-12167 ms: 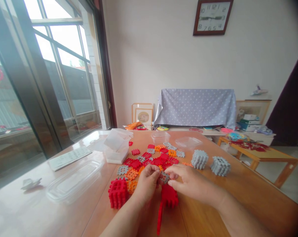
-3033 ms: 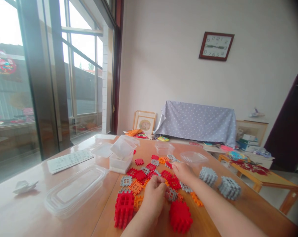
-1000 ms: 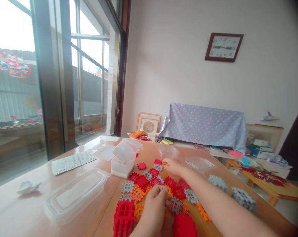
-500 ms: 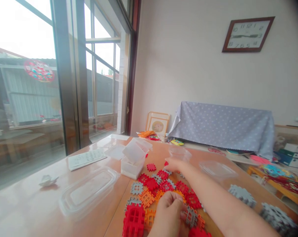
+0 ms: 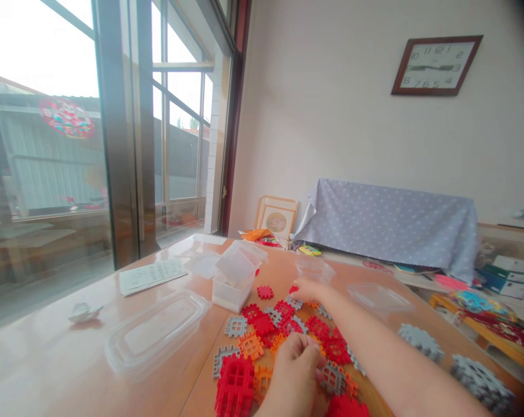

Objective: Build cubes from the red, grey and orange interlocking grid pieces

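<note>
My left hand [image 5: 294, 370] is in the lower middle, low over a spread of plastic interlocking tiles, with its fingers curled together. Whatever they hold, if anything, is hidden behind the knuckles. A grey tile [image 5: 333, 377] lies just right of its fingertips. Farther back, my right hand [image 5: 309, 289] reaches in from the right, its fingertips closed on a small red tile [image 5: 294, 289]. Red, orange and grey window-shaped tiles lie between and around both hands, among them an orange tile [image 5: 250, 346] and a grey tile [image 5: 236, 326]. A red tile stack [image 5: 235, 385] stands left of my left hand.
Clear plastic boxes [image 5: 231, 289] stand behind the tiles. A transparent lid [image 5: 157, 327], a printed sheet [image 5: 153, 277] and a crumpled wrapper [image 5: 84, 313] lie to the left. Grey tile stacks [image 5: 483, 379] and another clear lid [image 5: 379, 296] sit at the right.
The view has shifted slightly. Some grey and orange tiles at the left of the spread now appear a little farther left. Both hands stay in nearly the same places.
</note>
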Action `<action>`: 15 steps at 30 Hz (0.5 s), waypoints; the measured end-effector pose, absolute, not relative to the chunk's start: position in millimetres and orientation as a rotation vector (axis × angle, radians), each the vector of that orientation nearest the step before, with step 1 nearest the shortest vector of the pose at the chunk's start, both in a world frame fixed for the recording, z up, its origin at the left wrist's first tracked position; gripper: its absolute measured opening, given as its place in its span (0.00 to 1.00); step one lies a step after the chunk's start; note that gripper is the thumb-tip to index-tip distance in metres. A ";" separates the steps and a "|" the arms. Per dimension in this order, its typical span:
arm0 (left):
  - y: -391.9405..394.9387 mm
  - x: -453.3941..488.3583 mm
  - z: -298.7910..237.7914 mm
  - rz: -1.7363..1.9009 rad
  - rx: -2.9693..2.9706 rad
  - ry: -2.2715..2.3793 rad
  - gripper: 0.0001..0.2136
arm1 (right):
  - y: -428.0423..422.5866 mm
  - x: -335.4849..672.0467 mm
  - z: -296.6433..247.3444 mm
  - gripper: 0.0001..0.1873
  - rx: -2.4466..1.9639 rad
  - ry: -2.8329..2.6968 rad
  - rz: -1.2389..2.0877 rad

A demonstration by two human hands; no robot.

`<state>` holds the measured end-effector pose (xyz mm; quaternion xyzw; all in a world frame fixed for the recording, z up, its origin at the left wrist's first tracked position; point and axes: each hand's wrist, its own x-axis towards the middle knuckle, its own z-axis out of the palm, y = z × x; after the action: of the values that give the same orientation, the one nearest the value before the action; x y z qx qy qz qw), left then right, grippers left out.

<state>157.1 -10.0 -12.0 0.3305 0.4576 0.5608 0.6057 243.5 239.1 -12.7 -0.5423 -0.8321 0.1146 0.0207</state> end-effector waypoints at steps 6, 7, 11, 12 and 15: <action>-5.5 163.7 -23.2 1.336 0.716 1.080 0.06 | 241.9 240.4 -13.2 0.17 -1.752 -2.546 0.549; -5.7 163.0 -23.2 1.317 0.720 1.067 0.07 | 242.9 240.7 -13.1 0.17 -1.766 -2.539 0.572; -6.9 159.7 -20.5 1.260 0.754 1.054 0.08 | 245.3 242.9 -13.0 0.19 -1.808 -2.506 0.647; -6.9 159.5 -20.0 1.264 0.755 1.072 0.08 | 245.1 243.3 -13.3 0.19 -1.804 -2.490 0.659; -5.9 161.0 -19.8 1.291 0.727 1.113 0.09 | 242.9 244.0 -15.2 0.18 -1.737 -2.423 0.671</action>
<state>161.0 -5.9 -19.8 0.3136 0.4804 0.5569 0.6006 244.0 242.9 -15.2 -0.5678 -0.7922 0.2193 0.0430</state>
